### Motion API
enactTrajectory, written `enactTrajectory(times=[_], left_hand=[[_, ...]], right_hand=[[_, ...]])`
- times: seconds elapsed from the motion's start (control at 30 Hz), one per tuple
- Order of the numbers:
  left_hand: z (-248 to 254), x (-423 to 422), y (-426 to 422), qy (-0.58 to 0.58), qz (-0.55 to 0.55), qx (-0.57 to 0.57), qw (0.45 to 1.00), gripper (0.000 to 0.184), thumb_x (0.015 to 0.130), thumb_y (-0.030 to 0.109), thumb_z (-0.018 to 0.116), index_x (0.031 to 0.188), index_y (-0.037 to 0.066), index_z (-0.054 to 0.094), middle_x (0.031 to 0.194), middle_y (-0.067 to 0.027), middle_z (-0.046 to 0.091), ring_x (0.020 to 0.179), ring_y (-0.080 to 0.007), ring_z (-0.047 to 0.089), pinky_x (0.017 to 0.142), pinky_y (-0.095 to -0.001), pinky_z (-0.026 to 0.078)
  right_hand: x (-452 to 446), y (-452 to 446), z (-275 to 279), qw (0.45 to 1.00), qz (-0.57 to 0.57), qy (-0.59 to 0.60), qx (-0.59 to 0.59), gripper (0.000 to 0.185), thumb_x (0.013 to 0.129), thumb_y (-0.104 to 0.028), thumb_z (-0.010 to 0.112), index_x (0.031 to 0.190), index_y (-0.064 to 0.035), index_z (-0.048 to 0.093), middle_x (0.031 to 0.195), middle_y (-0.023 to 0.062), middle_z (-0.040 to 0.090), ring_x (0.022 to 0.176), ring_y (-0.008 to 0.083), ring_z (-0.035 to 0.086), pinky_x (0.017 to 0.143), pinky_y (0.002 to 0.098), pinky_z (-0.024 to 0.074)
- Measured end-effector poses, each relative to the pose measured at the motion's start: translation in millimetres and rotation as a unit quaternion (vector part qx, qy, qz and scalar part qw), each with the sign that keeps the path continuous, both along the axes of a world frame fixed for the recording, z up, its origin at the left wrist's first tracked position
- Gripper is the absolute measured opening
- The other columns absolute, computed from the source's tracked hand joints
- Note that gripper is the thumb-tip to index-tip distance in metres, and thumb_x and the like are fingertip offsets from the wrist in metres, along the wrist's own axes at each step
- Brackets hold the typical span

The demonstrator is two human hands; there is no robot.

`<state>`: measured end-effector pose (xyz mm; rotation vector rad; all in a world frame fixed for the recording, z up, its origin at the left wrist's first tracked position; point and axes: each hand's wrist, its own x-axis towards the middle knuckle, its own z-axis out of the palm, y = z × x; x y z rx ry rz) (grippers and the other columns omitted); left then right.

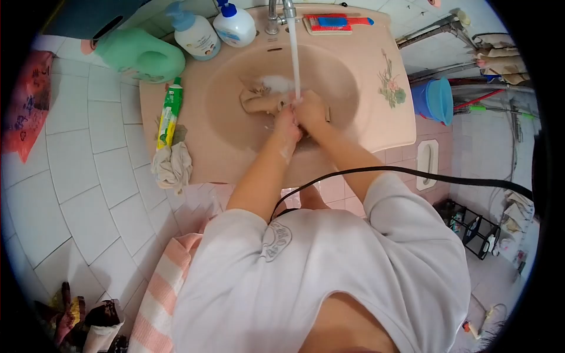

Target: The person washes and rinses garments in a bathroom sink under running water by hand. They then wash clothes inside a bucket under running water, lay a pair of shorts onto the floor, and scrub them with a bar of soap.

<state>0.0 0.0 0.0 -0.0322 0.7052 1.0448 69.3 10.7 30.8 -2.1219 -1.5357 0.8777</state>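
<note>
Water runs from the faucet [288, 10] in a straight stream onto my two hands, which are close together over the pink sink basin [223, 120]. My left hand [287, 122] is closed on a wet beige cloth [256, 101], whose loose end spreads to the left in the basin. Beside it, my right hand [311, 110] is also closed, and a bit of beige fabric shows past its right side. White suds lie behind the cloth. The fingers are partly hidden by the hands themselves and the water.
Two pump bottles [196, 36] [234, 25] and a green jug [141, 56] stand at the back left. A toothpaste-like tube [170, 112] and crumpled cloth [172, 166] lie along the left edge. A brush [336, 22] rests behind the basin; blue buckets [432, 101] hang right.
</note>
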Motion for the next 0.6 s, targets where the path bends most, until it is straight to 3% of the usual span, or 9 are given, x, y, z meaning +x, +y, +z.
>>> enactTrajectory(times=[0.07,0.17,0.2,0.27,0.3,0.37,0.4,0.5,0.6], left_hand=[[34,-4,8,-0.017,-0.025,-0.13,0.991,0.039,0.087,0.048,0.042,0.094,0.011,0.053,0.083,-0.0055,0.056,0.085,-0.0205,0.055,0.073,-0.0306,0.048],[-36,-6,-1,0.119,-0.072,-0.05,0.989,0.038,0.088,0.046,0.041,0.094,0.011,0.054,0.081,-0.005,0.057,0.084,-0.0215,0.056,0.075,-0.0349,0.047],[-59,-9,6,0.115,-0.073,-0.044,0.99,0.038,0.088,0.046,0.041,0.094,0.011,0.054,0.081,-0.005,0.057,0.084,-0.0215,0.056,0.075,-0.0349,0.047],[-89,-18,14,0.01,-0.127,-0.048,0.991,0.036,0.089,0.044,0.039,0.098,0.012,0.054,0.087,-0.006,0.059,0.087,-0.0231,0.057,0.079,-0.0416,0.045],[-73,-6,13,0.008,-0.126,-0.05,0.991,0.036,0.089,0.044,0.039,0.098,0.012,0.054,0.087,-0.006,0.059,0.087,-0.0231,0.057,0.079,-0.0416,0.045],[-2,11,11,0.019,-0.036,-0.175,0.984,0.038,0.09,0.045,0.035,0.1,0.013,0.053,0.094,-0.0068,0.059,0.091,-0.025,0.056,0.08,-0.0456,0.044],[25,10,11,0.01,-0.024,-0.187,0.982,0.035,0.091,0.035,0.033,0.109,0.011,0.051,0.104,-0.0076,0.057,0.097,-0.0264,0.054,0.087,-0.0436,0.042],[15,-2,18,-0.04,0.033,-0.152,0.987,0.036,0.091,0.034,0.032,0.11,0.008,0.049,0.11,-0.0096,0.054,0.103,-0.0283,0.05,0.092,-0.0435,0.038],[-3,-16,30,-0.12,0.079,-0.112,0.983,0.042,0.092,0.037,0.028,0.115,0.006,0.045,0.117,-0.0108,0.05,0.109,-0.0283,0.047,0.094,-0.0439,0.037]], right_hand=[[0,10,10,0.999,-0.021,0.026,-0.026,0.034,0.073,-0.036,0.061,0.094,-0.0098,0.065,0.082,0.0223,0.061,0.081,0.0347,0.06,0.073,0.0398,0.0471],[-3,-30,5,0.999,0.027,-0.008,-0.044,0.031,0.077,-0.036,0.056,0.089,-0.0097,0.066,0.08,0.0216,0.061,0.078,0.0359,0.06,0.07,0.0409,0.0472],[-11,-42,11,0.999,0.023,-0.01,0.033,0.03,0.08,-0.033,0.051,0.086,-0.0077,0.065,0.079,0.0223,0.06,0.076,0.0366,0.059,0.07,0.0424,0.0466],[-13,-32,9,0.999,0.012,-0.029,0.032,0.029,0.08,-0.032,0.05,0.084,-0.0069,0.065,0.078,0.0227,0.06,0.075,0.0371,0.059,0.069,0.043,0.0464],[-9,-28,4,0.998,0.002,-0.052,0.026,0.029,0.081,-0.031,0.049,0.081,-0.0061,0.064,0.076,0.023,0.06,0.074,0.0376,0.059,0.069,0.0435,0.0462],[14,-2,-24,0.987,-0.03,-0.093,0.13,0.036,0.084,-0.036,0.047,0.084,-0.0022,0.059,0.08,0.0215,0.06,0.076,0.038,0.058,0.066,0.0463,0.0456],[27,9,-23,0.998,-0.009,-0.012,0.066,0.038,0.084,-0.038,0.047,0.088,-0.0015,0.059,0.083,0.0213,0.06,0.078,0.0375,0.058,0.067,0.0446,0.046],[49,29,-59,0.986,0.021,0.164,-0.034,0.044,0.081,-0.041,0.052,0.094,0.0012,0.058,0.086,0.02,0.06,0.082,0.0351,0.058,0.071,0.0412,0.0466],[49,23,-35,0.948,0.027,0.307,-0.085,0.054,0.073,-0.042,0.063,0.099,0.0047,0.056,0.09,0.0184,0.06,0.087,0.031,0.058,0.077,0.0378,0.0458]])
